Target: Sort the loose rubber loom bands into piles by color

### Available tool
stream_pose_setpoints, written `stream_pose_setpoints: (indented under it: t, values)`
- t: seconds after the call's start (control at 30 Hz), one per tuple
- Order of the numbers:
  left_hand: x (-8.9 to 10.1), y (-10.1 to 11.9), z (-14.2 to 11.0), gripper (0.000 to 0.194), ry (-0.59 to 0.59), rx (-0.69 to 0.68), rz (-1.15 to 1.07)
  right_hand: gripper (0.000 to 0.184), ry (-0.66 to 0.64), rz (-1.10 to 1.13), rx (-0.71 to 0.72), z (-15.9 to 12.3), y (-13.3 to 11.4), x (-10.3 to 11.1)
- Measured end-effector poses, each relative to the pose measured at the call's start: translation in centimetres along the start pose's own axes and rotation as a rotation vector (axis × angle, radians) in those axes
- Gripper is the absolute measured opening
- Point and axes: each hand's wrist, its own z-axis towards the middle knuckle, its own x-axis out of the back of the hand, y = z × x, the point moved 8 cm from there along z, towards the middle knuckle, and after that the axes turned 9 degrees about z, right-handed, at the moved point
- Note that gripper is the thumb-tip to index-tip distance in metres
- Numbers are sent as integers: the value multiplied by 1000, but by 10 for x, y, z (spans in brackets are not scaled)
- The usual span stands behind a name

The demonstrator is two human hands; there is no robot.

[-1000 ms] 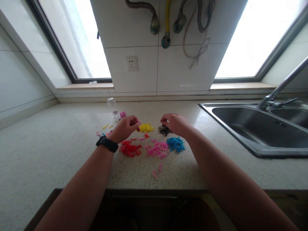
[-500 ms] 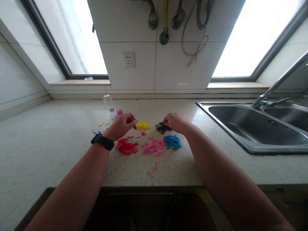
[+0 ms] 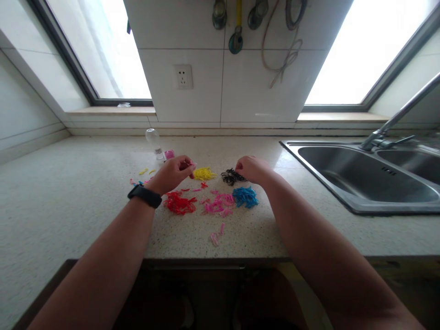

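Right of the loose yellow heap of thin, rubbery bands (image 3: 205, 173) lies a tangled black heap of similar bands (image 3: 231, 177), spread mostly sideways, its long axis running roughly left to right. The right hand (image 3: 253, 169) is the nearer one, its curled fingertips at the black heap's right edge — whether they grip a band, I cannot tell. The left hand (image 3: 173, 173) is just left of the yellow heap, finger and thumb narrowed on a small pink piece (image 3: 193, 164), its exact shape too blurred to tell. From the left hand, the black heap lies rightward, beyond the yellow heap.
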Motion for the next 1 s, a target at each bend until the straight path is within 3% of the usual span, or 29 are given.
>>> stream_pose_setpoints:
  t: [0.13, 0.23, 0.3, 0.43, 0.53, 0.6, 0.67, 0.8, 1.0]
  values:
    - [-1, -1, 1, 21, 3, -4, -1, 17, 70, 93, 48, -1, -4, 10]
    - [-2, -4, 2, 20, 9, -11, -4, 18, 115, 255, 188, -10, -25, 22]
    - [-2, -5, 2, 19, 7, -21, 0, 17, 30, 365, 315, -19, -47, 22]
    - [-1, -4, 2, 19, 13, -41, 17, 14, -323, 436, 490, -42, -85, 2]
    - [0, -2, 1, 18, 19, -44, 20, 14, -429, 397, 546, -50, -96, -11]
    - [0, -2, 1, 18, 20, -45, 14, 16, -401, 378, 569, -50, -101, -15]
    - [0, -2, 2, 18, 21, -49, 9, 19, -286, 338, 552, -44, -103, -17]
    - [0, -4, 3, 18, 29, -54, 7, 19, -77, 185, 395, -31, -103, -22]
    - [1, -4, 3, 18, 39, -62, 15, 29, -64, 80, 355, -29, -116, -32]
